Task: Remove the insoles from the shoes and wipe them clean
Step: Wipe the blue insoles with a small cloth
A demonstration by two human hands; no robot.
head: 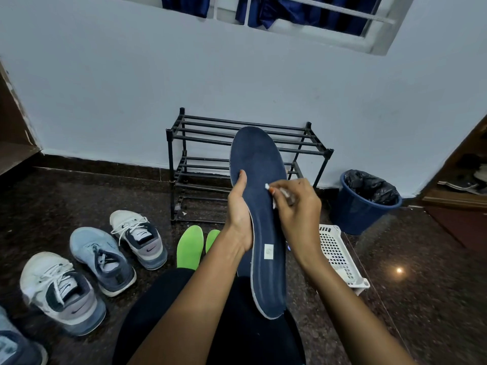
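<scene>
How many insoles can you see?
3. A navy insole is held upright in the left hand; two green insoles lie on the floor behind it, one partly hidden. More may hide behind the arms.

The insole in the centre of the frame was dark navy blue, with a thin white edge and a small white label on its lower part. The wipe against it was white. The pair of insoles just left of it was bright green. At the lower left, the two white shoes had grey and dark blue heels, and the shoe between them was light blue. The rack was black. At the right, the bin was blue with a black bag, and the basket was white with a regular grid of small holes. The floor was dark brown with fine speckles.
</scene>
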